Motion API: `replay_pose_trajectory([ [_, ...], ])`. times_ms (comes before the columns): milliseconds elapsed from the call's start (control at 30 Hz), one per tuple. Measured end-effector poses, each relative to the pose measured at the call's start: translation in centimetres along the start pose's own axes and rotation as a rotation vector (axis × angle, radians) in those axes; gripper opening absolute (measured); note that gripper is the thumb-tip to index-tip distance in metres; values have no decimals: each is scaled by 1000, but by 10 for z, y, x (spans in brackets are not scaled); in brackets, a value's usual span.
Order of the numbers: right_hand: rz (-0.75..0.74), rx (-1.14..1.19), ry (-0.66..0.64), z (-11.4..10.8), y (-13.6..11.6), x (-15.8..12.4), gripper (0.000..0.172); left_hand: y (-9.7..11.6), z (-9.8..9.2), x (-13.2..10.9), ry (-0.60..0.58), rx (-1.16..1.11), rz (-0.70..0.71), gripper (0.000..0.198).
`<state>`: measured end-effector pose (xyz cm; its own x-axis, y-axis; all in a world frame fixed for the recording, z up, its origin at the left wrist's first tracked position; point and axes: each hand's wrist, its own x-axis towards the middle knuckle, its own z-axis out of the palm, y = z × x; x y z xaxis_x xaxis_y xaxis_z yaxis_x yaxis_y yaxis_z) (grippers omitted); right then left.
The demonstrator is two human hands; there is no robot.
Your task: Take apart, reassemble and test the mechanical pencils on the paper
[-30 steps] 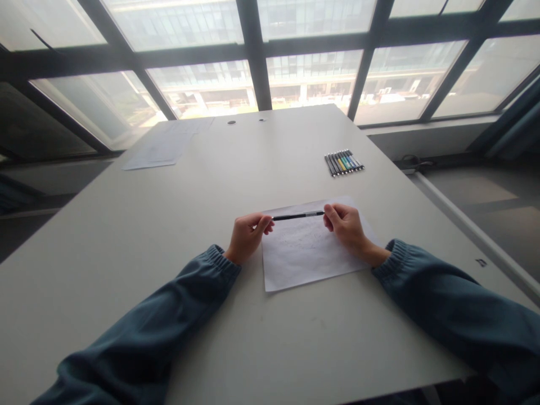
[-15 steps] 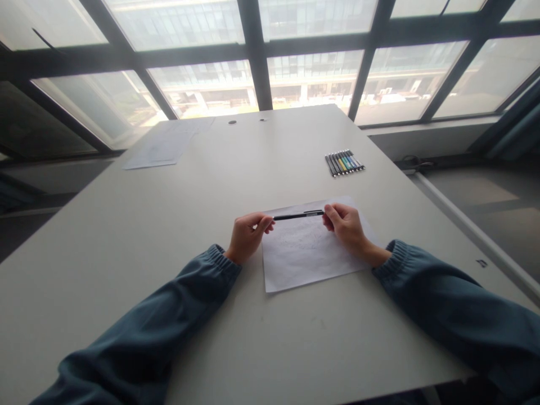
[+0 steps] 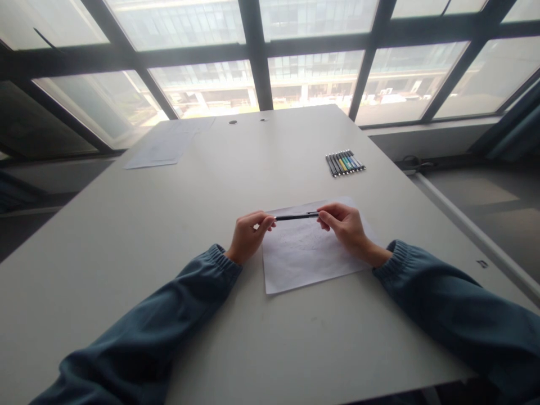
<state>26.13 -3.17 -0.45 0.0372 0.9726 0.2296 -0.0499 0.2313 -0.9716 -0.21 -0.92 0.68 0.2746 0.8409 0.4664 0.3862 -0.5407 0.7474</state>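
A slim dark pen [image 3: 295, 216] with a clip near its right end is held level above a white sheet of paper [image 3: 304, 267]. My left hand [image 3: 250, 232] pinches the pen's left end between thumb and fingers. On the other end, my right hand [image 3: 343, 225] grips the pen near its clip, hiding that tip. Faint pencil-like lines show on the sheet, which lies flat on the table beneath both hands. My right wrist crosses the sheet's right side.
A row of several pens [image 3: 345, 163], dark with some coloured barrels, lies beyond the sheet to the right. More paper [image 3: 156, 149] rests at the table's [image 3: 126, 236] far left. Large windows stand behind the far edge, near a small round hole [image 3: 232, 122].
My right hand has shifted slightly left along the pen, covering more of its right end and clip. The left hand stays almost where it was.
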Motion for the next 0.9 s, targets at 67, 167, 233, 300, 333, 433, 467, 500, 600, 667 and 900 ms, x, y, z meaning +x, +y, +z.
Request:
replay_pose_trajectory([
  [67,-7,0,24,0,1,0,34,-3,1,0,-13,-25,-18,36],
  [167,-6,7,34,-1,2,1,33,-5,2,0,15,7,-8,31],
  [233,3,14,25,-1,3,0,34,-4,1,0,32,60,40,25],
  [300,3,23,19,-1,3,0,33,-2,1,0,35,93,91,17],
  [333,0,28,19,-1,3,0,33,-1,0,0,34,102,109,15],
  [433,0,33,19,-1,4,0,33,0,0,0,40,112,135,13],
  [467,4,33,16,-1,4,0,33,0,0,0,43,115,137,13],
  [500,10,33,13,-1,5,0,33,0,0,0,45,118,136,14],
  [600,20,41,2,-1,5,0,33,0,0,-1,49,137,127,17],
  [667,24,57,-2,-1,4,0,32,0,0,-1,41,153,133,18],
  [900,0,56,-7,-1,5,0,30,-4,-1,-2,-38,192,239,14],
])
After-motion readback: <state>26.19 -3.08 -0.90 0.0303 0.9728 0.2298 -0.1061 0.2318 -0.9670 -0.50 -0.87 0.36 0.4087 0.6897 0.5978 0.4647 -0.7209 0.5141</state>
